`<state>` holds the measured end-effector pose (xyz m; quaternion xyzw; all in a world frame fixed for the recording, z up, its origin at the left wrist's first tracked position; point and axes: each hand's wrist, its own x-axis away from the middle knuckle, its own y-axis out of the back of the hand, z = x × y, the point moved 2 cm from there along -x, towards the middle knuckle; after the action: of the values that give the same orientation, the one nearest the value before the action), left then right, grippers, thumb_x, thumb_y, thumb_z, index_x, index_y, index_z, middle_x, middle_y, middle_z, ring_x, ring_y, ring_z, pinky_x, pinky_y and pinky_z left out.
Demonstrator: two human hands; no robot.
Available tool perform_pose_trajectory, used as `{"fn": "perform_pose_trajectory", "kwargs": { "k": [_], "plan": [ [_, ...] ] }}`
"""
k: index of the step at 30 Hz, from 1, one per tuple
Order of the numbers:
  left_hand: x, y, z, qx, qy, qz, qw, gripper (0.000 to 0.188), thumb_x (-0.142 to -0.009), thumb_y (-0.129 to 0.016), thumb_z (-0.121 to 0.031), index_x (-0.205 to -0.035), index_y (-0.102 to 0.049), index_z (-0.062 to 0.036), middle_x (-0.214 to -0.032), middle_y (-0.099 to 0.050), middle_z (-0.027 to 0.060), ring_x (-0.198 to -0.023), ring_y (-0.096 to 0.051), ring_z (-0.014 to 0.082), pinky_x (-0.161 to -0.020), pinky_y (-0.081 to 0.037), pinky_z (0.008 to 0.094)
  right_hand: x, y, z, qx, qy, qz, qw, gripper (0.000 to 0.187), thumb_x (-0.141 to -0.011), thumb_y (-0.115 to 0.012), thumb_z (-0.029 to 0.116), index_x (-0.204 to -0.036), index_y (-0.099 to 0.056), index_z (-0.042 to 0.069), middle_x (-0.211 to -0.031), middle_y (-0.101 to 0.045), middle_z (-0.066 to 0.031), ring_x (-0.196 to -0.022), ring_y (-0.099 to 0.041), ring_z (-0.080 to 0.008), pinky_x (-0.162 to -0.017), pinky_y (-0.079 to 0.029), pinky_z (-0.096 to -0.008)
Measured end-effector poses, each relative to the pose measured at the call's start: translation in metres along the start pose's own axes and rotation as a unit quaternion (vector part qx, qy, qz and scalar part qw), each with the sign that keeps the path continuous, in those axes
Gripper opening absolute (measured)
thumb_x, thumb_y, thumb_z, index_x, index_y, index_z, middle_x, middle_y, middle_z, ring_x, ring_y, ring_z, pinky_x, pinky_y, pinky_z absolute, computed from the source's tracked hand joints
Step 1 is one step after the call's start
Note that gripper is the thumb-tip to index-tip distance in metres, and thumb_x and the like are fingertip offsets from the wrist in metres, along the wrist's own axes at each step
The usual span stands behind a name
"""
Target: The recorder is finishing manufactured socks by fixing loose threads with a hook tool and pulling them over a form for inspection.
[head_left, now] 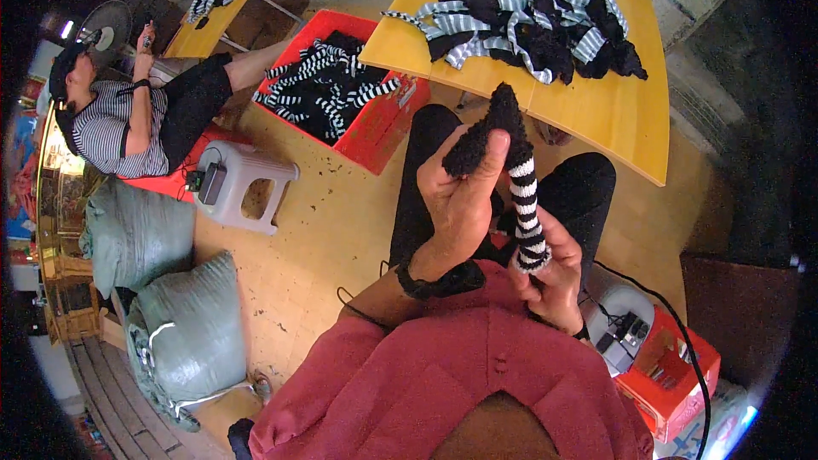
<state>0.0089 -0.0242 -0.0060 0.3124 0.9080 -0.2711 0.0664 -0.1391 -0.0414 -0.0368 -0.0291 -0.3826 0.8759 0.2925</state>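
Above my lap I hold a knitted piece point(526, 204), with a fuzzy black forked end at the top and a black-and-white striped tube below. My left hand point(460, 200) is closed on the black part, its thumb pressed against the front. Lower down, the fingers of my right hand point(554, 273) pinch the striped tube near its bottom edge. Some right-hand fingers are hidden behind the tube. Ahead, a heap of similar black and striped knitted pieces point(528, 17) lies on a yellow table point(596, 132).
A red crate point(366, 132) of striped pieces stands left of the table. Beyond a grey stool point(243, 183), a seated person point(128, 123) raises a hand. Stuffed sacks point(196, 332) lie at the left. A red crate point(682, 375) and a black cable point(682, 315) are at my right.
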Motion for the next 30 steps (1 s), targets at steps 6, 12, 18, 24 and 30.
{"fn": "perform_pose_trajectory", "kwargs": {
  "k": [6,12,18,24,30],
  "plan": [
    [-0.024,-0.005,-0.002,0.183,0.173,0.016,0.968,0.026,-0.092,-0.049,-0.028,-0.097,-0.052,-0.0022,-0.082,-0.062,0.0101,-0.066,-0.06,0.017,-0.06,-0.05,0.0293,0.005,0.002,-0.007,0.119,0.035,-0.069,0.99,0.046,-0.086,-0.054,0.006,-0.13,-0.04,0.003,-0.07,-0.057,-0.0016,-0.049,-0.043,-0.0034,-0.042,-0.029,-0.0168],
    [0.005,-0.003,0.01,0.127,0.123,-0.009,0.984,0.016,-0.088,-0.057,-0.016,-0.09,-0.059,-0.0011,-0.081,-0.06,0.0022,-0.069,-0.053,0.0093,-0.062,-0.043,0.024,0.002,0.0,-0.007,0.104,0.091,-0.071,0.988,0.051,-0.083,-0.058,0.007,-0.13,-0.038,0.003,-0.081,-0.059,-0.0038,-0.051,-0.045,-0.0046,-0.04,-0.03,-0.0161],
    [0.005,-0.003,0.013,0.124,0.089,-0.031,0.988,0.013,-0.086,-0.061,-0.013,-0.085,-0.062,-0.0002,-0.083,-0.059,-0.0006,-0.072,-0.051,0.0055,-0.064,-0.039,0.0207,0.0,-0.002,-0.004,-0.073,0.022,-0.014,0.997,0.058,-0.078,-0.06,0.007,-0.132,-0.038,0.007,-0.091,-0.06,-0.0113,-0.048,-0.044,-0.0065,-0.035,-0.027,-0.0159],
    [-0.008,-0.011,-0.003,0.189,0.211,0.034,0.959,0.025,-0.091,-0.052,-0.024,-0.099,-0.056,-0.0014,-0.08,-0.06,0.0063,-0.073,-0.057,0.0162,-0.067,-0.047,0.0301,0.0,0.003,-0.014,-0.003,0.061,-0.02,0.998,0.054,-0.081,-0.059,0.008,-0.131,-0.04,0.009,-0.095,-0.061,-0.0142,-0.049,-0.044,-0.007,-0.035,-0.027,-0.0155],
    [-0.01,-0.006,0.003,0.268,0.215,0.061,0.937,0.024,-0.088,-0.057,-0.024,-0.094,-0.057,-0.0009,-0.071,-0.056,0.0048,-0.064,-0.054,0.0147,-0.06,-0.044,0.0284,0.002,-0.002,-0.016,0.054,0.061,-0.056,0.995,0.052,-0.083,-0.058,0.005,-0.131,-0.039,0.006,-0.072,-0.056,-0.0038,-0.052,-0.047,-0.0068,-0.038,-0.029,-0.0161]
  ]
}}
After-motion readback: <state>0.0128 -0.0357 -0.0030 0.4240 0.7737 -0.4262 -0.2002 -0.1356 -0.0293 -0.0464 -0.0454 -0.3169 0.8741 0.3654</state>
